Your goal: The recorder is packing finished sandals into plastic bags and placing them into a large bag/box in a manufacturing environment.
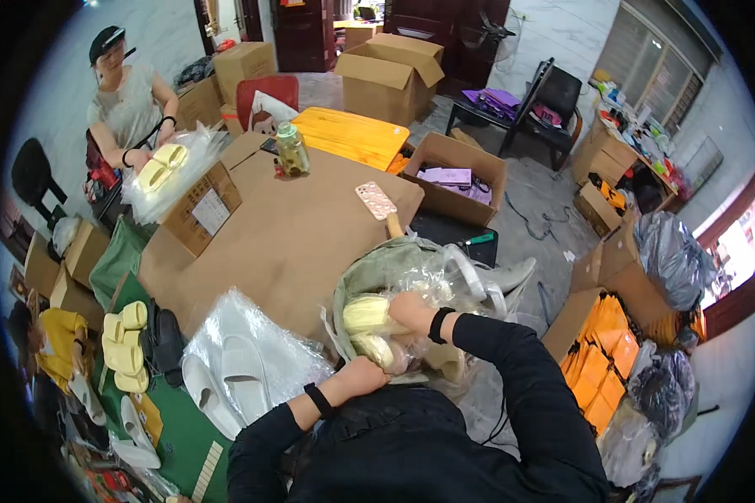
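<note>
A grey-green sack [341,289] stands with its mouth wide in front of me, holding pale yellow slippers [367,313] in clear plastic. My right hand [412,313] reaches into it, closed against the upper yellow slipper; its fingertips are partly hidden. At the near rim of the sack is my left hand [363,377], its fingers curled on the edge beside the lower slippers. To my left, a pair of whitish-grey slippers [245,373] lies on clear plastic bags [298,369].
A brown cardboard-covered table [294,226] bears a phone [376,201], a bottle [292,151] and a carton [201,210]. Across it, a person [126,109] handles bagged yellow slippers; another in yellow [59,352] is far left. Boxes of orange [600,360] and purple goods [453,178] stand right.
</note>
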`<state>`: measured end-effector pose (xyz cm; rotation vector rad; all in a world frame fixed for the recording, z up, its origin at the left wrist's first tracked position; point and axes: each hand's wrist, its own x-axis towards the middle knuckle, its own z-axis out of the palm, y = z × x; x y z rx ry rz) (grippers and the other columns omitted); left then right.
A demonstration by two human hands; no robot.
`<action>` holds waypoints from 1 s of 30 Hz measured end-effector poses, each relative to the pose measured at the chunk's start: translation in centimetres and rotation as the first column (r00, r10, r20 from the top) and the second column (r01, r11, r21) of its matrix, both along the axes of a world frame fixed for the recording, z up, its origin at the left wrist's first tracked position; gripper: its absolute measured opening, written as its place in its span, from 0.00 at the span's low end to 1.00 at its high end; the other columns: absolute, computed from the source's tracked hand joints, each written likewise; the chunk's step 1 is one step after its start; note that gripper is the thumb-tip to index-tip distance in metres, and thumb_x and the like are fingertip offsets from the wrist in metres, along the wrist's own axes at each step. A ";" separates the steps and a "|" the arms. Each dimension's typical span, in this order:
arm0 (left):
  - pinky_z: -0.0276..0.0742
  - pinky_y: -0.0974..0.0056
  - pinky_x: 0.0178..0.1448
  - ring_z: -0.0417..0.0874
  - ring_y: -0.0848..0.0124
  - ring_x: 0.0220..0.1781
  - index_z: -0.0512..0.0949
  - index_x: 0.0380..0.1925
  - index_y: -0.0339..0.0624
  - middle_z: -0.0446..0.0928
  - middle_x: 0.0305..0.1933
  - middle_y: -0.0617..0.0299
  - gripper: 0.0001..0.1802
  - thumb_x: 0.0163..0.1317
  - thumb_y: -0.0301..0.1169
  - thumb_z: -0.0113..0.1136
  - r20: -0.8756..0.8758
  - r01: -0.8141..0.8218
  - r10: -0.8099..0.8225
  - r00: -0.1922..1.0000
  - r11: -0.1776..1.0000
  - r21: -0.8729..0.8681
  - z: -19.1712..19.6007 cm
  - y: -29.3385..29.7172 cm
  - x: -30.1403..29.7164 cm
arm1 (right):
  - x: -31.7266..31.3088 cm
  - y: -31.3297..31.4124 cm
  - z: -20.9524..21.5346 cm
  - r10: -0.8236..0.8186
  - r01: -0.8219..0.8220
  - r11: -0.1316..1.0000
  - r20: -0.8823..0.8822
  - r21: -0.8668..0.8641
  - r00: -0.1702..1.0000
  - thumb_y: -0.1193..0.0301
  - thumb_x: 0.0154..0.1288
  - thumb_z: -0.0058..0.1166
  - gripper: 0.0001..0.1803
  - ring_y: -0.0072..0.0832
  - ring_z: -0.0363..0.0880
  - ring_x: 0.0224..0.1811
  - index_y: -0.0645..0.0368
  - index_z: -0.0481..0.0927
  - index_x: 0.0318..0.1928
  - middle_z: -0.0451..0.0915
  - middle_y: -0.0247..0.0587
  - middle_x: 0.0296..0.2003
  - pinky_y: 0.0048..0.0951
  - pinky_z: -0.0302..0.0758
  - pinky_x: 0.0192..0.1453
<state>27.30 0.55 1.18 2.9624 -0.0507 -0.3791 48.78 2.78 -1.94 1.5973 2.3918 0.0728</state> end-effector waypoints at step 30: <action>0.66 0.54 0.50 0.80 0.60 0.40 0.80 0.39 0.52 0.80 0.31 0.57 0.14 0.54 0.40 0.56 -0.052 -0.105 0.094 0.994 0.950 -0.295 -3.2 0.9 -0.4 | -1.2 -3.3 2.7 -0.551 0.523 0.821 -0.564 -0.230 0.616 0.71 0.52 0.51 0.17 0.44 0.80 0.37 0.61 0.76 0.45 0.80 0.50 0.30 0.41 0.76 0.39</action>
